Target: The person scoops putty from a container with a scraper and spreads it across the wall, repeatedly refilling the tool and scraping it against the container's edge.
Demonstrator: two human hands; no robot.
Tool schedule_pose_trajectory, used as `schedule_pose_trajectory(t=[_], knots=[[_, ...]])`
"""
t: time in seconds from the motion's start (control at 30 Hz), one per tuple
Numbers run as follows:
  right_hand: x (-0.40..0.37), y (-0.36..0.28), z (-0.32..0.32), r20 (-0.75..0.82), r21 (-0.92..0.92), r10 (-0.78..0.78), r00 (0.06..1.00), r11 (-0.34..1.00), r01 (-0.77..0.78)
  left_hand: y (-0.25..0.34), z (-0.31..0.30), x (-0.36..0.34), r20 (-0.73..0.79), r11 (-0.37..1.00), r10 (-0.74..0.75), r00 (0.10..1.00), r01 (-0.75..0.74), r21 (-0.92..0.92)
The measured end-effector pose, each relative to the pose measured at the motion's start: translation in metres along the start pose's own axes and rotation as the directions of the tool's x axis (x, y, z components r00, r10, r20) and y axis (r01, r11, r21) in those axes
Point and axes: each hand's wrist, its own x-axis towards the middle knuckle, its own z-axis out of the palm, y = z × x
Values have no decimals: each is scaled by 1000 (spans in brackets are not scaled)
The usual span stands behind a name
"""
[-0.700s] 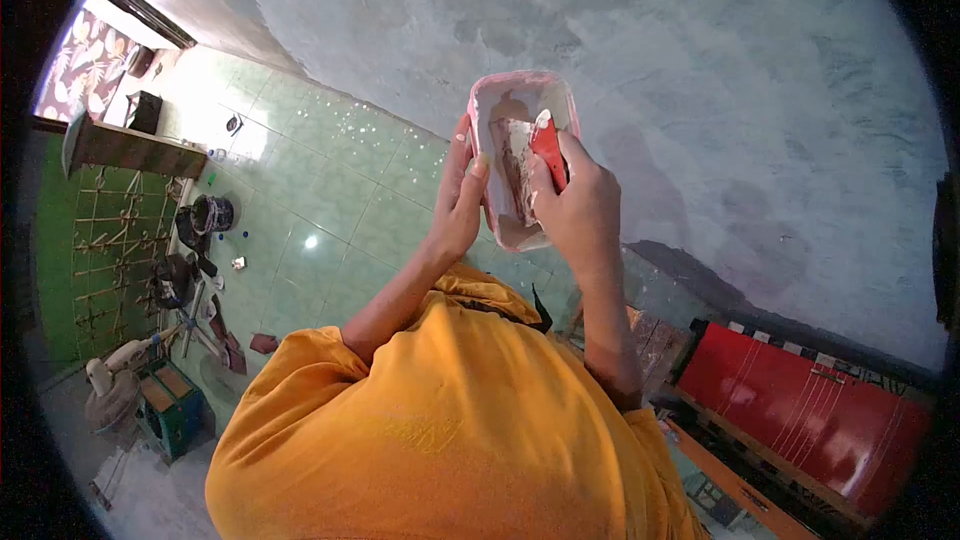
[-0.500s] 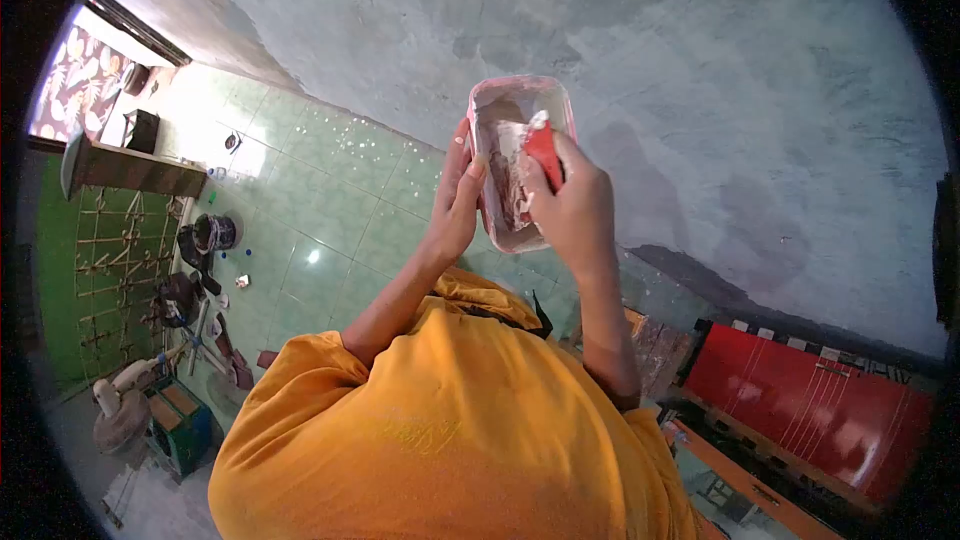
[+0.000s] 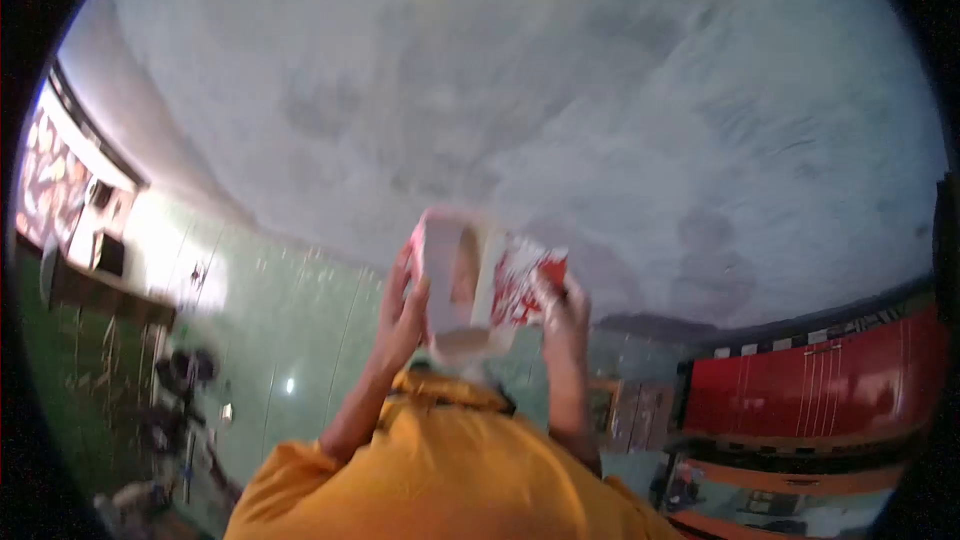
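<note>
Below a grey, patchy wall (image 3: 500, 90), I have both of the person's hands in view through the head camera, raised in front of the body and apart from each other. The left hand (image 3: 403, 318) is clamped on the left side of a tub (image 3: 470, 342), thumb on the near side. From my end the tub looks pale, with pink along its left rim, and its open side faces the camera. Inside it I can make out a brownish patch (image 3: 464, 270); I cannot tell how deep it sits.

The right hand (image 3: 566, 312) grips a scraper (image 3: 515, 280), and I see its wide red blade smeared with white, just beside the tub's right rim. Blur keeps me from telling whether blade and rim touch. Most of the handle is hidden in the fist.

Under the hands I get the yellow shirt (image 3: 450, 475) of the wearer, and past it a green tiled floor (image 3: 320, 340). Off to the right, near the foot of the wall, is a glossy red cabinet (image 3: 790, 385). At far left I see a bright opening with a patterned cloth (image 3: 50, 180), and lower down some dark items (image 3: 185, 370), too blurred for me to name.
</note>
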Motion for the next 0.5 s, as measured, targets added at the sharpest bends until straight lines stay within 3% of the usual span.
schedule_pose_trajectory(t=[0.1, 0.27, 0.3, 0.4, 0.5], knots=[[3, 5, -1, -94, 21, 9, 996, 1000, -7, -3, -5, -1, 26, 998, -27, 999, 29, -59], [26, -8, 5, -266, 244, 228, 937, 956, -163, 20, -27, 4, 105, 996, -25, 994, 34, -81], [37, -18, 1, -217, 356, 219, 951, 925, -132, 23, -28, 8, 114, 994, -21, 993, 33, -101], [66, -96, -5, -150, 515, -61, 987, 847, 131, 16, -33, 16, 81, 983, -100, 992, 111, -145], [60, -231, -5, -231, 270, -550, 802, 756, 596, 12, -29, 23, 92, 971, -61, 994, 81, -225]])
